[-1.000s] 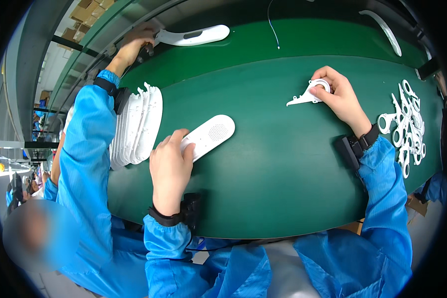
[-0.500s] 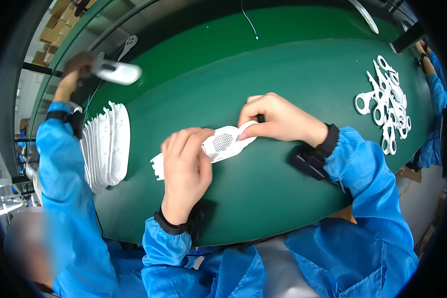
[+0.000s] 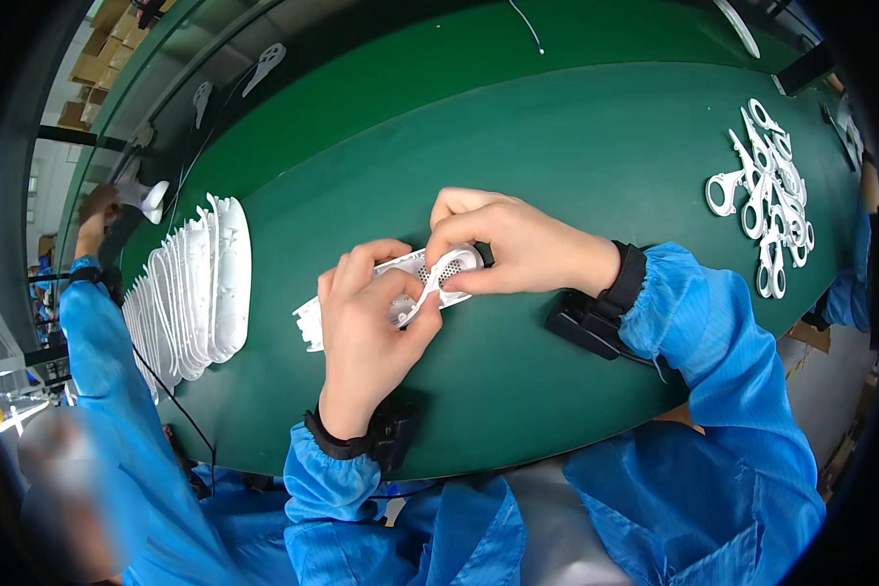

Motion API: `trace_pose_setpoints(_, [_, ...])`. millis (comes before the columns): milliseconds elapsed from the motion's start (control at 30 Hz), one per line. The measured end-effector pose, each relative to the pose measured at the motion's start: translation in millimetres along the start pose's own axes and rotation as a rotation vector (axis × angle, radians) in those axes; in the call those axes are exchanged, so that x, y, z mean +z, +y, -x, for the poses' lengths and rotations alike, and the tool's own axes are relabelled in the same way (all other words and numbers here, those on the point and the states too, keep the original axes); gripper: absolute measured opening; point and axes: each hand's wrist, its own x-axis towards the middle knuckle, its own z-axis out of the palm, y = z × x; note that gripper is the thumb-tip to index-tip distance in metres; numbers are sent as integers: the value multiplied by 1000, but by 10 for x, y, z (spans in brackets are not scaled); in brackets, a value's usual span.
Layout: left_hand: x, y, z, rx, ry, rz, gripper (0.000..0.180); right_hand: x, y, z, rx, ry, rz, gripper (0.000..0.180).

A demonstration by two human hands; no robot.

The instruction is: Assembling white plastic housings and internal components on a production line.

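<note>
Two hands: both busy at one spot, left hand (image 3: pixel 366 317) on the near-left side, right hand (image 3: pixel 517 244) on the far-right, fingertips close together over the middle.
White shell (image 3: pixel 400 264): lying between both on the green surface (image 3: pixel 517 400), hollow side up, notched end poking out left, perforated round end over on the right.
Long axis: slanting from near left to far right, partly hidden under the left palm.
Right grip: clamped on the ringed piece (image 3: pixel 437 278), thumb and fingers pinching round the ring end.
Left grip: clamped on the shell partway along, fingers over the far edge, thumb and forefinger right beside the narrow tail of the ringed piece.
Tilt: ring toward far right, tail toward near left, steeper than the shell's own line; apparently not seated flat.
Crux: perforated end just below the right grip, so right hand nearer; lining up seems to hang on that angle.
Flanks: stack of white shells (image 3: pixel 220 283) left, pile of ringed pieces (image 3: pixel 776 186) far right.
</note>
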Motion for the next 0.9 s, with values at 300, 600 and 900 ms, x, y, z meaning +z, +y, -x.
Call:
trace_pose_setpoints(300, [42,80,33,126,10,-192,20,17,-46,-49,-31,-57,316,42])
trace_pose_setpoints(600, [-116,200,-222,-210,-283,-236,34,43,-3,-3,-21,-81,467,40])
trace_pose_setpoints(900, [-134,182,-238,-218,-298,-259,29,-10,61,-182,45,-62,315,17])
